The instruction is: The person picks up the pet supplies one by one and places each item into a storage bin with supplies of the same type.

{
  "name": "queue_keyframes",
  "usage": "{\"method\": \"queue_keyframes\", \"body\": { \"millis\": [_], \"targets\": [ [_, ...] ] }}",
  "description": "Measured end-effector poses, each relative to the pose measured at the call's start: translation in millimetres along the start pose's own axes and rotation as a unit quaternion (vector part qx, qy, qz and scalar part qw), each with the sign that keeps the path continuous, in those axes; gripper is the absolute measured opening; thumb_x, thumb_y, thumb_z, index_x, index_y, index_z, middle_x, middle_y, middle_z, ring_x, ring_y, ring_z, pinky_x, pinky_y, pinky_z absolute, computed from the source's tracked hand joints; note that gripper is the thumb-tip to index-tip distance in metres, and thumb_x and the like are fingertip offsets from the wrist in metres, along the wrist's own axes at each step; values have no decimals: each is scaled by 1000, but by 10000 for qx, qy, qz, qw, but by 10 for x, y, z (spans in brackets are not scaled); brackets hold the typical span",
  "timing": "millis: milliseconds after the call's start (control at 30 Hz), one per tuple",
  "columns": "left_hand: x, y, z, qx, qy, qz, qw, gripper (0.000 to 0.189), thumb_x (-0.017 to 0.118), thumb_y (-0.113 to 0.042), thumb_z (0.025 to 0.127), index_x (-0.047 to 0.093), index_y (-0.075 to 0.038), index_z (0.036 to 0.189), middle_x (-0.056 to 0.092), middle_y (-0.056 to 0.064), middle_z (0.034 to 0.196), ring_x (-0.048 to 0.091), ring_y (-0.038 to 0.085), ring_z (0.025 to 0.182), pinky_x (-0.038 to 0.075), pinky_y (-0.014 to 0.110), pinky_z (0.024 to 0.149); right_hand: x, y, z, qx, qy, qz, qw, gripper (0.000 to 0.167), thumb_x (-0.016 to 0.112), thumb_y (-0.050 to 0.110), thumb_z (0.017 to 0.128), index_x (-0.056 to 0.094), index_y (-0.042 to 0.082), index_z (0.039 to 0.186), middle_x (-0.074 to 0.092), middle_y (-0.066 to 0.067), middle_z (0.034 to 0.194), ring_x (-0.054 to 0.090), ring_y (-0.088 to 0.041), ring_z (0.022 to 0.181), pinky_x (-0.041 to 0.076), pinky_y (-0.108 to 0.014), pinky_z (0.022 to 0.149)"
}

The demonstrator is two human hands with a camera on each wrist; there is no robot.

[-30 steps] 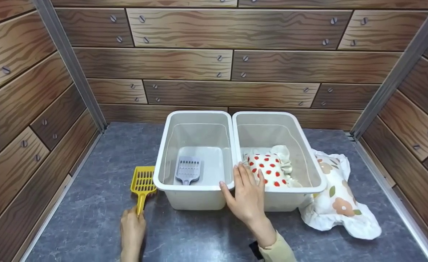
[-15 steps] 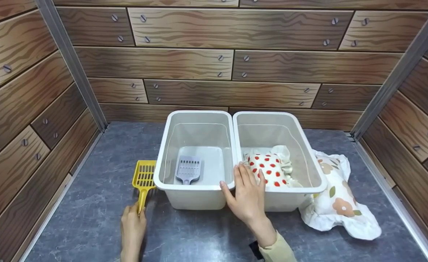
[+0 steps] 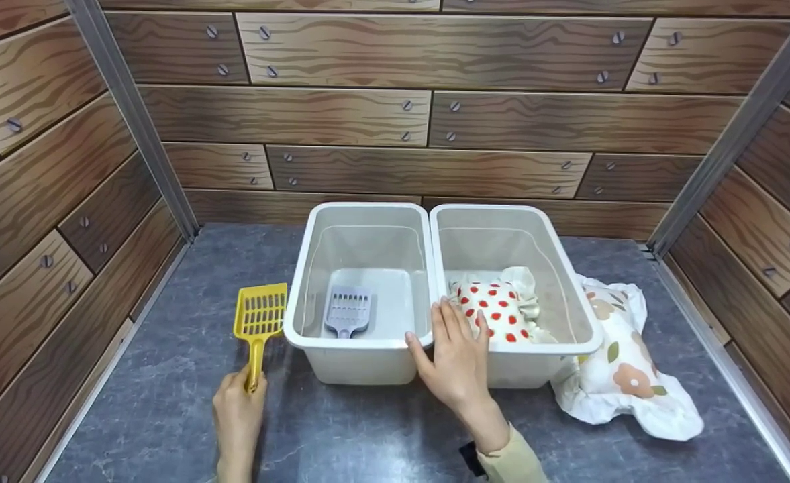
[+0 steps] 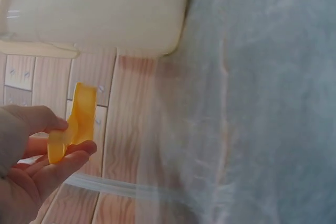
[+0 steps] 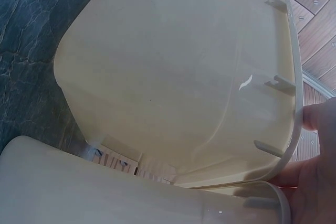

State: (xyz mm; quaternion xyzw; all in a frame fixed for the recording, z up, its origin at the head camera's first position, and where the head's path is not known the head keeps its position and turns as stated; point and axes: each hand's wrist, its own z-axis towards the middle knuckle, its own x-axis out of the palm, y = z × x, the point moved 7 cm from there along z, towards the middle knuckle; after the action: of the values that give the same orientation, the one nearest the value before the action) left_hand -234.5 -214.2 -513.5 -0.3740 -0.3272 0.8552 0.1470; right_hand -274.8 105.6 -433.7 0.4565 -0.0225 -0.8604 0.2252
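My left hand [image 3: 239, 409] pinches the handle of a yellow slotted litter scoop [image 3: 256, 352], beside the left bin. In the left wrist view the thumb and fingers close on the yellow scoop [image 4: 84, 109], seen end-on. My right hand [image 3: 458, 369] rests over the near rims of two pale plastic bins, its fingers straight and its thumb at the rim of the left bin [image 3: 361, 365]. Inside that bin lies a grey slotted scoop [image 3: 346, 315]. In the right bin [image 3: 522, 369] sits a small white cushion with red spots [image 3: 499, 315], partly hidden by the right hand.
A white cushion with a flower print [image 3: 626, 362] lies on the dark marbled tabletop [image 3: 341, 436], against the right bin's outer side. Wood-patterned walls [image 3: 341, 117] with metal corner strips enclose the back and both sides.
The left hand has carried the yellow scoop slightly farther from me, then a little left, away from the left bin's rim. The right hand stays in place.
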Motion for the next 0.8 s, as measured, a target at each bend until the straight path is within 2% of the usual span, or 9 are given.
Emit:
{"method": "queue_keyframes", "body": {
  "millis": [200, 333, 600, 800],
  "targets": [
    [-153, -89, 13, 222, -556, -5, 9982, 26, 75, 10, 72, 69, 17, 97, 63, 27, 76, 63, 39, 62, 54, 49, 52, 4, -4, -3, -14, -36, 17, 10000, 63, 58, 44, 92, 57, -6, 132, 55, -21, 138, 47, -37, 131, 16, -61, 113],
    [-265, -159, 44, 245, -795, -92, 9965, 26, 75, 11, 72, 69, 17, 96, 63, 29, 77, 63, 40, 61, 54, 50, 53, -3, -4, -4, -69, -131, 28, 9999, 62, 60, 43, 92, 58, -6, 130, 56, -21, 136, 49, -37, 129, 18, -61, 112],
    [-454, -385, 148, 332, -996, -107, 9944, 25, 75, 8, 75, 69, 16, 98, 63, 27, 76, 61, 36, 59, 53, 49, 50, -14, -7, 11, -68, -144, -8, 9999, 63, 59, 44, 92, 58, -6, 131, 56, -21, 136, 48, -37, 130, 18, -61, 112],
    [-558, -540, 180, 256, -1020, -65, 9944, 25, 74, 6, 77, 69, 15, 100, 63, 26, 77, 62, 35, 58, 54, 47, 50, -7, 3, -3, -22, -66, 16, 10000, 63, 58, 45, 93, 57, -5, 131, 55, -21, 137, 47, -36, 131, 16, -61, 113]
  ]
}}
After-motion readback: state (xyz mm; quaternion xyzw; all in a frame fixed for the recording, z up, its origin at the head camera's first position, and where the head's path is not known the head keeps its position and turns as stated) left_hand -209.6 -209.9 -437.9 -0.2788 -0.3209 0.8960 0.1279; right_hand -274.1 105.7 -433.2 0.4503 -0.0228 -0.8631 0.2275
